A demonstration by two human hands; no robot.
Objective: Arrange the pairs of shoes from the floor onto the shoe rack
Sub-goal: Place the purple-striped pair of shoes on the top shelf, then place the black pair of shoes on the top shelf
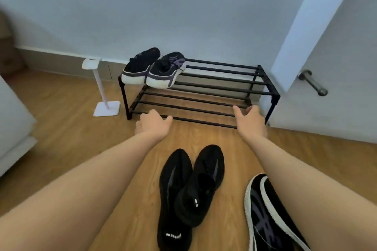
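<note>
A black two-tier shoe rack [224,82] stands against the wall. A pair of black sneakers with white soles [154,70] rests on the left end of its top tier, heels toward me. On the floor near me lies an all-black pair [189,191], one shoe overlapping the other. A black sneaker with a white sole [265,214] lies at the lower right, partly hidden by my right forearm. My left hand [153,123] and my right hand [250,119] reach out in front of the rack's lower tier, fingers apart, holding nothing.
A white stand with a square base [106,98] is just left of the rack. A white door with a metal handle [314,83] stands at the right. White furniture [14,124] edges in at the left. The floor is wood.
</note>
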